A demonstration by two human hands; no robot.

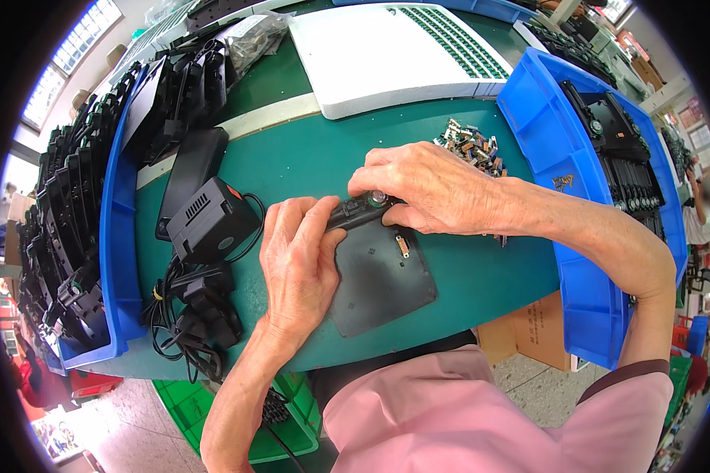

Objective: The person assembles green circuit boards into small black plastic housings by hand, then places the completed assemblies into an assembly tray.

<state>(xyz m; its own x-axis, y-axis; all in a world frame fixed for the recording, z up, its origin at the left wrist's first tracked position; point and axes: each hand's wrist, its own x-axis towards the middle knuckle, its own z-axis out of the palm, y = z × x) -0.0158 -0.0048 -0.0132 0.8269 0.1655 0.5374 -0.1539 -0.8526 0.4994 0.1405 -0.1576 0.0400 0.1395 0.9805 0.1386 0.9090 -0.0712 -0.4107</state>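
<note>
A flat black plastic housing (383, 284) with a thicker ridge along its far edge lies tilted on the green table in front of me. My left hand (298, 256) is closed around the left end of that ridge, thumb on the near side. At the ridge's right end my right hand (426, 189) pinches, fingers beyond and thumb on the near side. Between the hands a round part (378, 198) with a shiny, greenish face sits in the ridge. Whether the right fingertips hold another small piece is hidden. A small gold-coloured connector (403, 247) rests on the flat panel.
Beyond my right hand lies a pile of small connectors (469, 146). A white foam tray (355, 63) holds rows of green boards. Blue bins (112, 236) of black housings flank me. Left, a black boxy device (209, 221) stands by tangled cables (189, 315). Below is a green crate (185, 406).
</note>
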